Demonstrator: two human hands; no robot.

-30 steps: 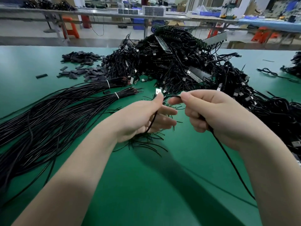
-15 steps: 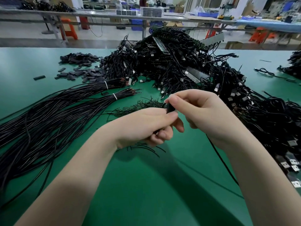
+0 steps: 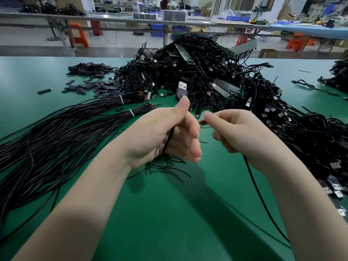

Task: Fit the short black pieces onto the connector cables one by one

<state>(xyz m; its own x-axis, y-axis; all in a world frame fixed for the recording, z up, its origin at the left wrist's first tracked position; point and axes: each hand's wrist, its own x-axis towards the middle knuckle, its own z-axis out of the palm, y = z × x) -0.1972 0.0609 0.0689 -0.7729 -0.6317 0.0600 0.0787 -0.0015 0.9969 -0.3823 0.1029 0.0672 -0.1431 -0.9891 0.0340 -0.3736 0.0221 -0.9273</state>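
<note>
My left hand (image 3: 165, 132) grips a connector cable (image 3: 168, 141) just below its silver plug (image 3: 182, 89), which stands up past my thumb. My right hand (image 3: 237, 132) is curled around the same cable's run, fingers (image 3: 208, 117) pinching what may be a short black piece; it's blurred. To seat it well, I should keep the cable taut and slide straight. More short black pieces (image 3: 94, 85) lie loose on the green worktop (image 3: 169, 213), in no container, beside the cable heap (image 3: 207, 72).
</note>
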